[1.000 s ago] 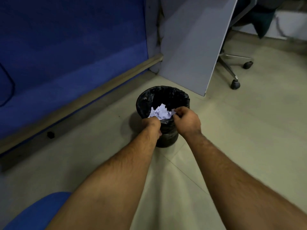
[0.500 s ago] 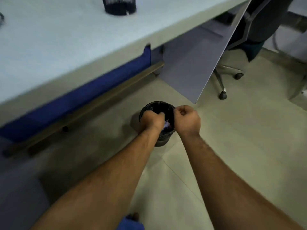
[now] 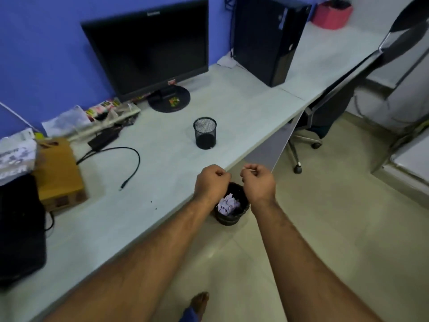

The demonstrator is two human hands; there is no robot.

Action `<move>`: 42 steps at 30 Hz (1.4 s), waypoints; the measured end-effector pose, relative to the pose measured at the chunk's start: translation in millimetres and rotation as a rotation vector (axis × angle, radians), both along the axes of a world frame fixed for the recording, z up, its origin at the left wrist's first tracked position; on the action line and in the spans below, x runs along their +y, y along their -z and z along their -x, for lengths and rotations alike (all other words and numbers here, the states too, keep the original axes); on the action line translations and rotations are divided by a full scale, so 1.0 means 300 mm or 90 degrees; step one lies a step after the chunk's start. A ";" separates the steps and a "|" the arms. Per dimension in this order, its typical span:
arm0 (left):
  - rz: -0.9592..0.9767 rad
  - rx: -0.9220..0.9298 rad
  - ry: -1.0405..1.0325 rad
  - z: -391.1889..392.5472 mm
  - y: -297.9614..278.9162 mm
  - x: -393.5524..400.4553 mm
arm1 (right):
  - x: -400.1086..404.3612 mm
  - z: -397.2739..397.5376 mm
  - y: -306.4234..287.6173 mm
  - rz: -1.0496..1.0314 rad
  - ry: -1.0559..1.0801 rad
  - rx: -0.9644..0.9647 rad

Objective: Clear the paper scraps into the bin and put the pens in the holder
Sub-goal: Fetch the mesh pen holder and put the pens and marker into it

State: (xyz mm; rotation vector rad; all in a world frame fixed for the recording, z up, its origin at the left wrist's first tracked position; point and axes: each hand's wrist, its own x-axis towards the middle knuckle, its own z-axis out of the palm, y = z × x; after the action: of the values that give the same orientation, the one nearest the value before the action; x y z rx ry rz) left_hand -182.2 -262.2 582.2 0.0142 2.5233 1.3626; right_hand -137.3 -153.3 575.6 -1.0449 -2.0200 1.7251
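Above the bin (image 3: 232, 217), both hands are up in the air near the desk (image 3: 243, 108) edge. The left hand (image 3: 210, 184) is curled into a loose fist and I see nothing in it. The right hand (image 3: 258, 182) is curled too, with thumb and finger tips pressed close; if a tiny bit of paper is pinched there, it is too small to tell. Down below, the black bin sits on the floor, between the two wrists, and the paper scraps (image 3: 227, 204) lie in a heap inside it. So the scrap part looks done. On the desk stands the black mesh holder (image 3: 205, 133), and it looks empty. No pens show anywhere, so the pen part seems left to do, and the pens must be found first
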 end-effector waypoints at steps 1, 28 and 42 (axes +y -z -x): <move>0.005 0.006 -0.002 0.029 -0.031 -0.029 | -0.019 0.017 -0.041 -0.007 -0.009 0.004; 0.569 -0.061 0.288 0.744 0.366 -0.191 | -0.153 0.795 0.214 -0.125 -0.045 -0.053; 0.335 0.103 0.377 0.381 0.178 0.061 | -0.002 0.176 0.108 -0.129 0.162 0.028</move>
State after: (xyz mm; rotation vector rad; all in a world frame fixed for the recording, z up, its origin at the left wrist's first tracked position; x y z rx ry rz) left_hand -296.4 -243.9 528.8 0.7228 2.6119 0.4767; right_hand -190.0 -153.9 543.0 -1.1288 -1.8940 1.3728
